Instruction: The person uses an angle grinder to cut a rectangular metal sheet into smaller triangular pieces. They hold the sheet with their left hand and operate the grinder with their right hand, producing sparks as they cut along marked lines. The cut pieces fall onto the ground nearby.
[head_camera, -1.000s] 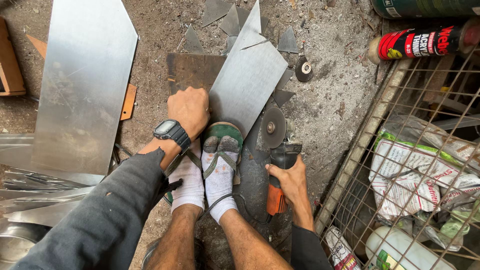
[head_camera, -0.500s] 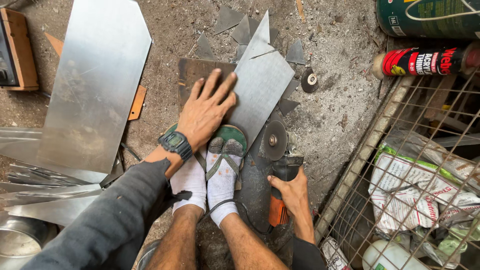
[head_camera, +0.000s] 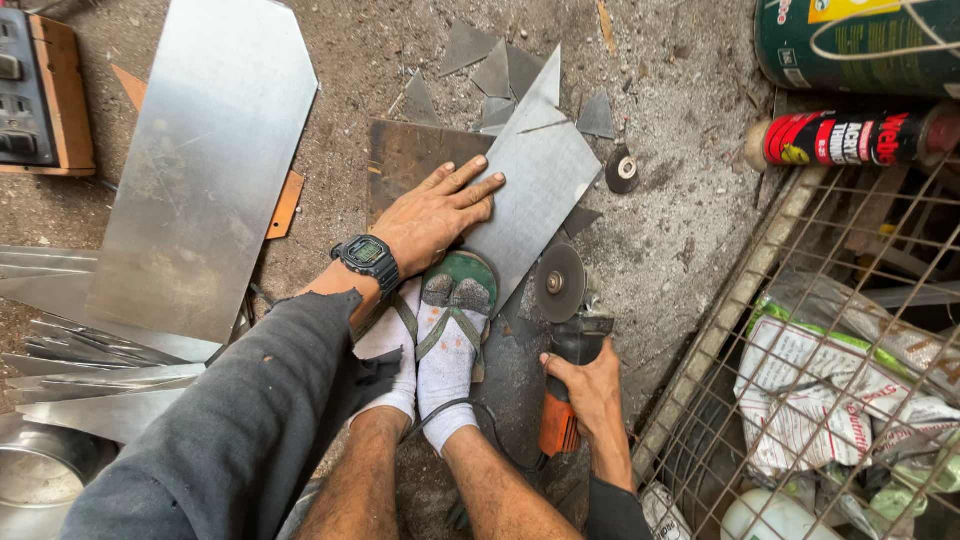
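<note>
My left hand (head_camera: 437, 210), a black watch on its wrist, lies flat with fingers spread on a shiny metal sheet piece (head_camera: 540, 185) that rests over a rusty brown plate (head_camera: 405, 155). My socked, sandalled feet (head_camera: 445, 320) press on the near end of the sheet. My right hand (head_camera: 590, 385) grips the orange-and-black body of an angle grinder (head_camera: 565, 330). Its grey disc (head_camera: 560, 283) sits just right of the sheet's edge.
A large metal sheet (head_camera: 205, 160) lies at the left, with stacked strips (head_camera: 90, 375) below it. Small triangular offcuts (head_camera: 490, 70) and a spare disc (head_camera: 621, 170) lie on the gritty floor. A wire basket (head_camera: 840, 360) with bags, a spray can (head_camera: 850, 138) and a green drum (head_camera: 860, 45) stand at the right.
My left hand has gone from a closed fist near the sheet's lower end to a flat, spread palm on the sheet. The grinder hand has stayed in place.
</note>
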